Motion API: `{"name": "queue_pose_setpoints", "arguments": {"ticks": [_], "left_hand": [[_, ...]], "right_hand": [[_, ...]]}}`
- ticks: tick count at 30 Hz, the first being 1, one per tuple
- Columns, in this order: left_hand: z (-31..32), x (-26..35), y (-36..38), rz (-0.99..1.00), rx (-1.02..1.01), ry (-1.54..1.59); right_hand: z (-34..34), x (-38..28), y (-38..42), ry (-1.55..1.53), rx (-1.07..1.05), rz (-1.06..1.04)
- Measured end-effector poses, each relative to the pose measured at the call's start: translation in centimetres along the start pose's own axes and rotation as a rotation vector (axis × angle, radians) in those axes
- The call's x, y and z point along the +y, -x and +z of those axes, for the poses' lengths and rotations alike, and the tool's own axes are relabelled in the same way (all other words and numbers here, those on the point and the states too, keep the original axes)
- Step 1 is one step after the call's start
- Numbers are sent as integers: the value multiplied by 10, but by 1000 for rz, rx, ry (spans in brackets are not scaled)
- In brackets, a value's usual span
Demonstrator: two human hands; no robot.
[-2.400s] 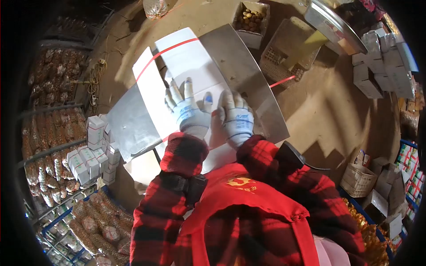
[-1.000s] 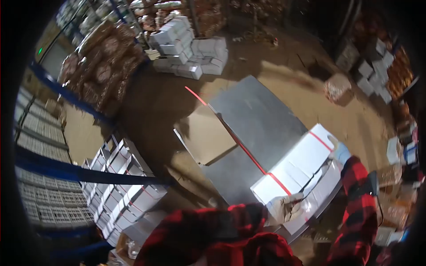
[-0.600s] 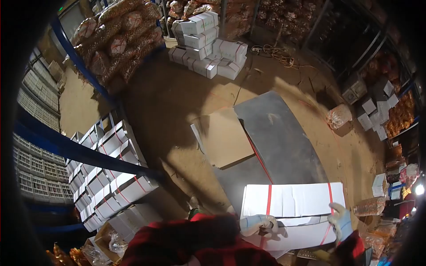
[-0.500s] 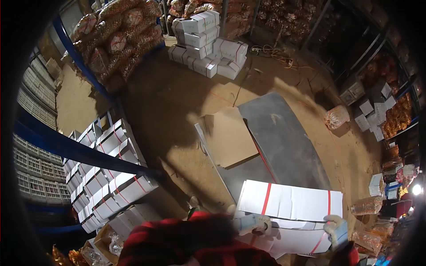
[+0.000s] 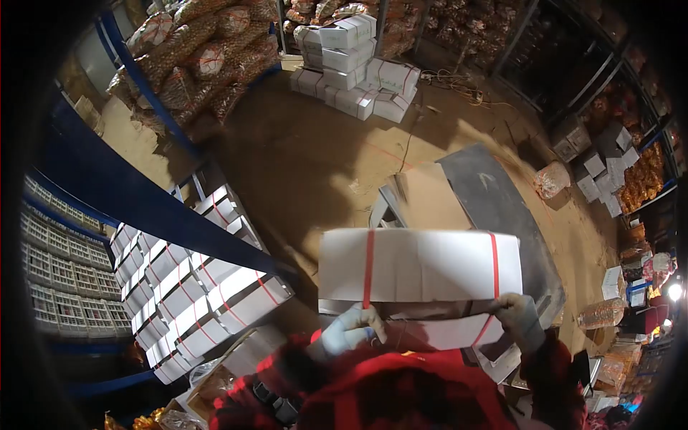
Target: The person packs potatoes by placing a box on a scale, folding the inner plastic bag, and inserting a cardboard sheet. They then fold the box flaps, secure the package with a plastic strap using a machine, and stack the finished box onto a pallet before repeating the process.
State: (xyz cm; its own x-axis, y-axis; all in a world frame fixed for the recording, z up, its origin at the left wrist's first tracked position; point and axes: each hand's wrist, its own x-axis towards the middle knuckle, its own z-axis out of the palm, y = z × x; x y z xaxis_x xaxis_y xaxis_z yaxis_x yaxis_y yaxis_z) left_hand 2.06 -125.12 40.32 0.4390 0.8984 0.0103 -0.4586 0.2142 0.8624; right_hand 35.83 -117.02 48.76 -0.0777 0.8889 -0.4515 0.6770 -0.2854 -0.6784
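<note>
A long white box with two red straps is held in front of my body in the head view. My left hand, in a pale glove, is closed at the box's near side by the left strap. On the right, my right hand, also gloved, has its fingers closed at the near edge by the right strap. The box's lower face, with a strap across it, shows between the hands. Beyond the box lie a brown cardboard sheet and a dark grey board.
Strapped white boxes are stacked at the left behind a blue post. Another box stack stands at the back, near filled net sacks. A filled bag sits on the floor at right.
The white box has moved left and farther up in the view, with both hands on it. It now covers part of the cardboard sheet. The surroundings have shifted with the camera.
</note>
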Motion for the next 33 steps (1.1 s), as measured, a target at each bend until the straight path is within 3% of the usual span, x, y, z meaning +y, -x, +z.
{"name": "queue_pose_setpoints", "arguments": {"ticks": [3, 6, 7, 11, 14, 15, 18, 19, 22, 23, 26, 30, 31, 33], "left_hand": [[-36, 7, 13, 152, 92, -317], [-63, 24, 22, -21, 258, -56], [-67, 31, 17, 20, 325, -11], [-120, 62, -17, 94, 529, -242], [-166, 75, -54, 42, 740, -202], [-186, 86, -69, 136, 710, -201], [-209, 130, -103, -34, 854, 119], [-225, 133, -108, 1, 879, -23], [-236, 179, -144, -35, 959, 38], [-250, 179, -154, 55, 992, 45], [-288, 195, -179, 116, 990, 34], [-354, 217, -214, 36, 1012, 97], [-368, 222, -232, 85, 1095, 83], [-417, 224, -248, 68, 1036, 93]], "right_hand": [[18, -34, -40, -98, -138, -147], [45, -55, -97, -220, -195, -390], [45, -71, -112, -152, -255, -260], [75, -124, -204, -208, -369, -370], [97, -155, -293, -273, -444, -458], [98, -175, -320, -230, -473, -349], [108, -225, -394, -224, -576, -373], [111, -244, -411, -186, -586, -425], [106, -320, -437, -153, -631, -280], [128, -303, -476, -220, -661, -349], [138, -345, -525, -90, -712, -285], [157, -374, -589, -98, -678, -305], [157, -383, -603, -88, -665, -268], [162, -396, -633, -85, -647, -229]]}}
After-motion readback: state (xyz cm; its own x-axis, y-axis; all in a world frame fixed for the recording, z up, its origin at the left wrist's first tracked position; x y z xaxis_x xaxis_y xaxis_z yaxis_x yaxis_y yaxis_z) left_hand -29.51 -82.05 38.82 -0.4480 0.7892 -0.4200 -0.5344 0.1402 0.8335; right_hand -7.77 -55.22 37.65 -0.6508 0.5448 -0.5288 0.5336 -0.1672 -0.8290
